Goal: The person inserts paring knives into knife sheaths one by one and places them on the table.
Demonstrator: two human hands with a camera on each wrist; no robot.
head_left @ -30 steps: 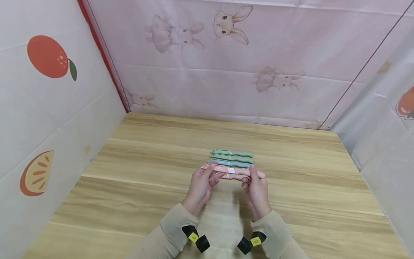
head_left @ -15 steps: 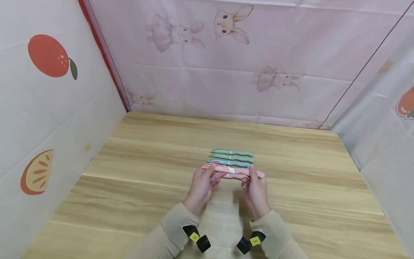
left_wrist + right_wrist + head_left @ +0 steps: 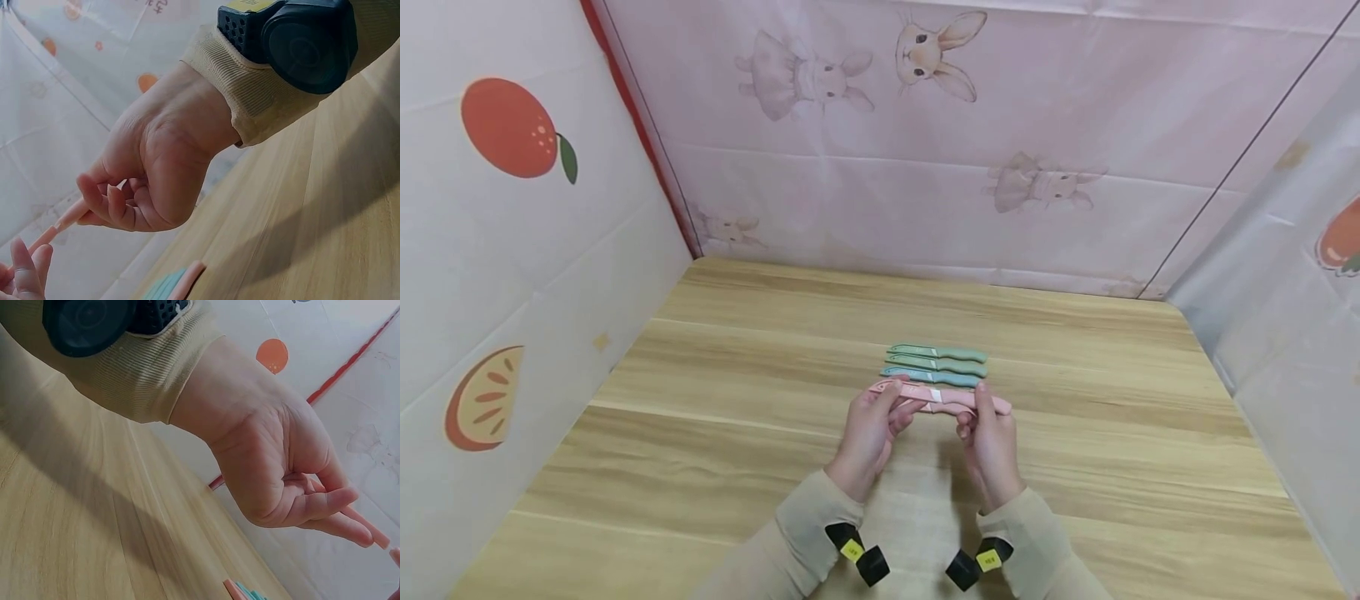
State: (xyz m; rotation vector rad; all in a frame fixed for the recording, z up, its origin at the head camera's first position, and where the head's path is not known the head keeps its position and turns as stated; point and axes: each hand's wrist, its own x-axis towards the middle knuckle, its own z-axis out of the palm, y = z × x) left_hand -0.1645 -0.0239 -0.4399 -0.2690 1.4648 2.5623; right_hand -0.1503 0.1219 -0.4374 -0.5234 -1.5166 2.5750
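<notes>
A pink paring knife [image 3: 957, 398] with a white band near its middle is held level above the table by both hands. My left hand [image 3: 863, 433] pinches its sheathed blade end between thumb and fingers. At the other end, the thumb and fingers of my right hand [image 3: 992, 442] grip the handle. Both wrist views show the pink knife [image 3: 70, 215] clear of the tabletop. Beneath it, a second pink knife [image 3: 951, 409] lies partly hidden. Beyond that are a blue knife [image 3: 951, 378] and two green knives [image 3: 962, 366], all lying parallel with handles to the right.
The wood-grain table [image 3: 760, 350] reaches a pink rabbit-print curtain [image 3: 880, 217] at the back. White fruit-print sheets stand along the left side [image 3: 565, 250] and right side [image 3: 1285, 333].
</notes>
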